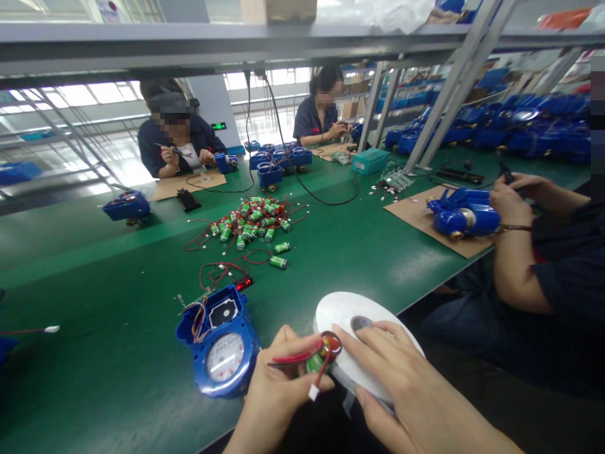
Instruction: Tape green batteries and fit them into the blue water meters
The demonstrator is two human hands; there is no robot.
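Observation:
Between the thumb and fingers of my left hand (278, 381) is a green battery (316, 363) with an orange-red end, red and black wires and a small white plug. My right hand (401, 381) grips a wide white roll of tape (338, 309) by its hub and edge, right against the battery. A short strip hangs below the roll. Just left of my left hand, a blue water meter (201, 372) lies on the green table with its lid up, showing a round dial and thin coloured wires.
A heap of wired green batteries (253, 221) lies mid-table, with two loose ones nearer. A small red-digit display (244, 283) sits behind the meter. Co-workers handle blue meters (466, 214) at the right and far side. A metal shelf (189, 47) spans overhead; black cables hang down.

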